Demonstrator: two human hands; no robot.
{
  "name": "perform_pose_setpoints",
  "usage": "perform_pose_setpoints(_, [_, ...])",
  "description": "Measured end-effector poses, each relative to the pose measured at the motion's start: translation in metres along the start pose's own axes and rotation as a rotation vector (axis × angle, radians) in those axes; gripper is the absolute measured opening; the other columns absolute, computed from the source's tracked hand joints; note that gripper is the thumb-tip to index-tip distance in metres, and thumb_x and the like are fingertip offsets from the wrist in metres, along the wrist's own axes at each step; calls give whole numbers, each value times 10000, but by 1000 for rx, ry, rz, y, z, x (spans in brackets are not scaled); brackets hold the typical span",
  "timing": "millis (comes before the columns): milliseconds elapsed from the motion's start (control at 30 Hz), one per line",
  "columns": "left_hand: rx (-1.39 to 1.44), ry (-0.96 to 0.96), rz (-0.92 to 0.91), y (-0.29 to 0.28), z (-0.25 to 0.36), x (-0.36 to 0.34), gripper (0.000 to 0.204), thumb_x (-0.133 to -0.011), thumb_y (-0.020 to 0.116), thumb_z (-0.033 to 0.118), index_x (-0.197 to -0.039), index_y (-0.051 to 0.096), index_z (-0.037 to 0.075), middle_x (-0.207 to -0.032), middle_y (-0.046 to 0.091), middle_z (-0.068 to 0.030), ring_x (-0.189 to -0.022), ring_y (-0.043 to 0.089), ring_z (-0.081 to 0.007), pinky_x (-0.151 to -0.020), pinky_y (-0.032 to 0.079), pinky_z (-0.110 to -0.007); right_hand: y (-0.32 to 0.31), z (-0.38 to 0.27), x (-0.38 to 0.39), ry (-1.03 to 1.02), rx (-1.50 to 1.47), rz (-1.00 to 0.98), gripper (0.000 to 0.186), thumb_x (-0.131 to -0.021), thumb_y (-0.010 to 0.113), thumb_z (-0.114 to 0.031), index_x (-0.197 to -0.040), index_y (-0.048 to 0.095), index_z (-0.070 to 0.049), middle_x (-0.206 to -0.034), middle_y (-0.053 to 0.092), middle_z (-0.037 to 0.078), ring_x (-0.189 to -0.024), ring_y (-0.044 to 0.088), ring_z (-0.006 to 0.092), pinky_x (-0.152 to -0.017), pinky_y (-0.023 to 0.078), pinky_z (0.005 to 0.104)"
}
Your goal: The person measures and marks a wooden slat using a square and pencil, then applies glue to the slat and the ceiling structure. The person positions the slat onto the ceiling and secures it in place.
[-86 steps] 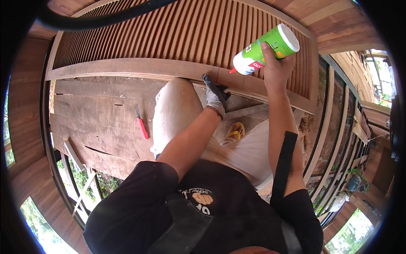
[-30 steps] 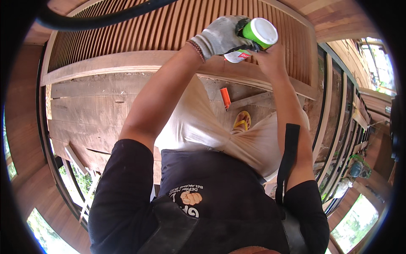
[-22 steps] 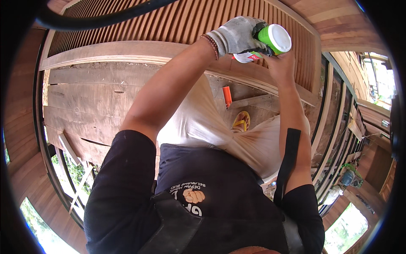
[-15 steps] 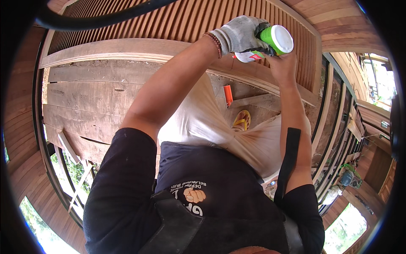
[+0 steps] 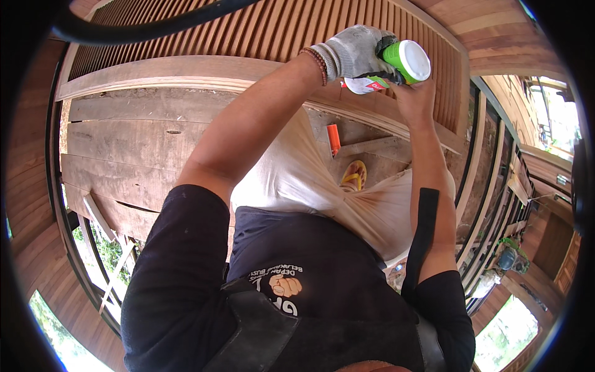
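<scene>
Up in front of me, at the top of the view, my left hand [image 5: 359, 53], in a grey knit glove with dark fingers, grips a green can [image 5: 406, 61] with a white lid or end. The can is tilted, its white end facing right. Bare and close below the can, my right hand [image 5: 416, 91] has its fingers mostly hidden behind the can and the glove. A small white, green and red packet or tube [image 5: 365, 85] shows under the glove; which hand holds it I cannot tell.
Slatted brown woodwork [image 5: 266, 37] with a curved frame stands beyond my hands. Wide planks [image 5: 136, 136] lie to the left. An orange cylinder [image 5: 334, 139] is on the floor near my foot in a yellow flip-flop [image 5: 354, 176]. A dark hose-like bar [image 5: 155, 26] crosses the upper left.
Almost nothing differs. The can and both hands have shifted very slightly, and the small packet or tube has moved slightly with them.
</scene>
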State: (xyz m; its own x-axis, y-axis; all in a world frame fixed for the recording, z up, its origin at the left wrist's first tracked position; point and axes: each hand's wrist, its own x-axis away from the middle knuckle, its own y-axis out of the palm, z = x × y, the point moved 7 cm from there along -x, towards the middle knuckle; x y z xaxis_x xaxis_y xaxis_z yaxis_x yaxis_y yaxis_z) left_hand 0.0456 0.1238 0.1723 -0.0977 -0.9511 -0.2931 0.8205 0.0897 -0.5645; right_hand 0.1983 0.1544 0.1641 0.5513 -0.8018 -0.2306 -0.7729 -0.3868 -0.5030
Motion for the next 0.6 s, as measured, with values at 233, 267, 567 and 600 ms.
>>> perform_pose_setpoints(233, [61, -49, -36, 1, 5, 5, 544, -730, 845, 370, -1146, 671, 66, -1033, 722, -156, -967, 691, -324, -882, 534, -386, -2, -4, 4, -4, 47, 48, 481, -753, 805, 58, -1206, 643, 53, -1133, 723, 113, -1032, 681, 164, -921, 520, 307])
perform_pose_setpoints(267, [95, -67, -46, 1, 4, 6, 542, -729, 845, 370, -1142, 672, 63, -1030, 723, -157, -963, 692, -323, -882, 534, -387, -2, -7, 6, 0, 20, 49, 482, -753, 808, 54, -1206, 643, 52, -1131, 724, 113, -1030, 682, 164, -920, 521, 307])
perform_pose_setpoints(567, [-61, 5, -24, 5, 8, 7, 535, -722, 839, 357, -1142, 674, 70, -1017, 724, -155, -960, 695, -327, -889, 541, -395, -2, -9, 15, 51, 11, 22, 479, -746, 827, 24, -1193, 655, 50, -1118, 732, 108, -1018, 683, 156, -909, 526, 307])
perform_pose_setpoints(600, [-70, 6, -30, 5, 10, 7, 536, -722, 839, 356, -1146, 674, 73, -1019, 724, -154, -962, 695, -326, -890, 542, -393, -2, -11, 16, 60, -1, 35, 469, -741, 830, 16, -1180, 670, 49, -1108, 738, 107, -1014, 681, 147, -907, 525, 310])
